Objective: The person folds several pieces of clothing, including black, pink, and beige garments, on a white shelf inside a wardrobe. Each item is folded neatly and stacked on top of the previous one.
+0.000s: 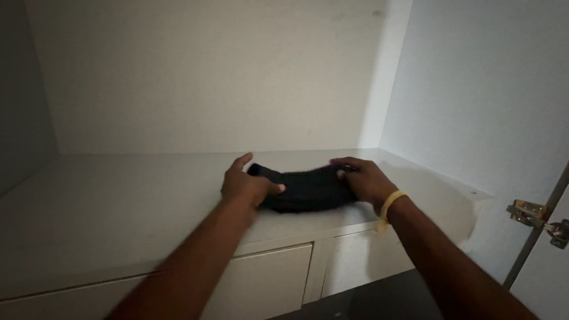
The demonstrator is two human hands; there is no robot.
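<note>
A folded black cloth (309, 189) lies on a white wardrobe shelf (106, 204), toward the right. My left hand (244, 184) rests on the cloth's left end, fingers curled over its edge and thumb pointing up. My right hand (362, 178) lies flat on the cloth's right end, palm down. A yellow band (391, 203) circles my right wrist. Both forearms reach in from the lower edge of the view.
White back wall and side walls enclose the shelf. Below the shelf front sit drawer fronts (261, 285). At the right, a metal hinge (541, 221) holds an open door (555, 277).
</note>
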